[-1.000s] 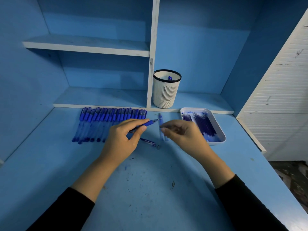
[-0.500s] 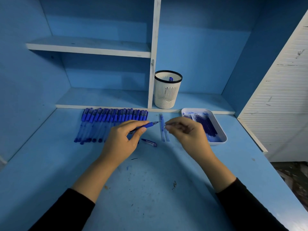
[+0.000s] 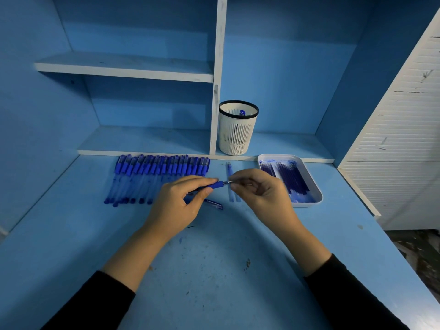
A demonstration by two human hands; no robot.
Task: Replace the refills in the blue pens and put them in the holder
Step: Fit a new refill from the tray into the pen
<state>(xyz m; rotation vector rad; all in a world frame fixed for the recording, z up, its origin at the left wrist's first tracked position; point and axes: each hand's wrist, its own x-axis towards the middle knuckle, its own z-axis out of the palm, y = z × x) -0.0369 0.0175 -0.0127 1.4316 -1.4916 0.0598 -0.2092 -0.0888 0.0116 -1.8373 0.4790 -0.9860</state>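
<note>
My left hand [image 3: 177, 206] grips a blue pen [image 3: 215, 185] by its barrel, tip pointing right. My right hand [image 3: 262, 194] pinches the pen's metal tip between thumb and forefinger. A pen cap [image 3: 213, 204] lies on the desk just below the held pen. Two loose refills [image 3: 230, 171] lie side by side behind my hands. A row of several blue pens [image 3: 157, 172] lies along the back of the desk on the left. The white mesh holder [image 3: 238, 128] stands on the low shelf with one pen inside.
A white tray [image 3: 309, 203] with several refills sits at the right. The blue desk [image 3: 214, 270] is ink-stained. A white divider [image 3: 215, 115] rises left of the holder, and a white slatted panel [image 3: 392, 151] bounds the right side.
My right hand has moved left from the loose refills to the pen's tip and now pinches it. My left hand keeps holding the pen, raised slightly.
</note>
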